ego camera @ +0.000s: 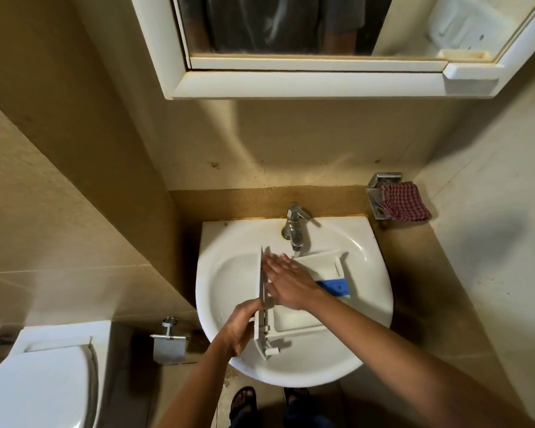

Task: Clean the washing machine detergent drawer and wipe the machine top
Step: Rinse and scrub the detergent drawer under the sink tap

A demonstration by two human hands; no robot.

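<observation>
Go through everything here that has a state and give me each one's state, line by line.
Detergent drawer: out of the machine, lying in the sink.
Left hand: grips the drawer's front panel.
Right hand: fingers straight, pressing inside the drawer.
Tap: flow unclear.
Toilet lid: down.
Checked cloth: draped on the wall holder.

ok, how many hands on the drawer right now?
2. The left hand grips the front panel of the detergent drawer at its near end. The right hand rests inside it with fingers straight, below the tap.
</observation>
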